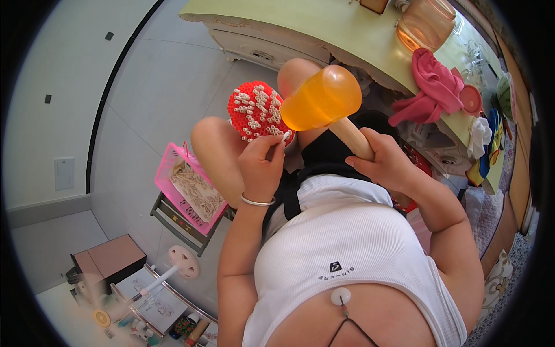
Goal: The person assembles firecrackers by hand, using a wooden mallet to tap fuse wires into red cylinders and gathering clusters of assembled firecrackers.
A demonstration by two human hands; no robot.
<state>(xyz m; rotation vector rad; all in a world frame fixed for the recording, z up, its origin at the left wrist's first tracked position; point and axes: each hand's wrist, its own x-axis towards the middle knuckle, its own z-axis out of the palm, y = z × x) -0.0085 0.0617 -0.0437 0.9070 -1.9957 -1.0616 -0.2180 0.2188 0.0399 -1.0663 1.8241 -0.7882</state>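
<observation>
Between my knees is a round red piece (237, 95) with a surface full of small holes, and many short white tubes (252, 122) stand in it in rows. At its near right edge my left hand (261, 169) pinches one small white tube (285, 136) between thumb and fingers. My right hand (384, 159) is wrapped round the wooden handle of a mallet (322, 99). The mallet's translucent orange head is raised just right of the red piece and overlaps its edge in view. What carries the red piece is mostly hidden.
Left of my leg, a pink plastic basket (167, 168) of pale thin sticks rests on a dark folding stool (184, 225). A pale green table (324, 29) stands ahead, with a pink cloth (433, 87) and an amber container (425, 26). A white rack (159, 312) is at lower left.
</observation>
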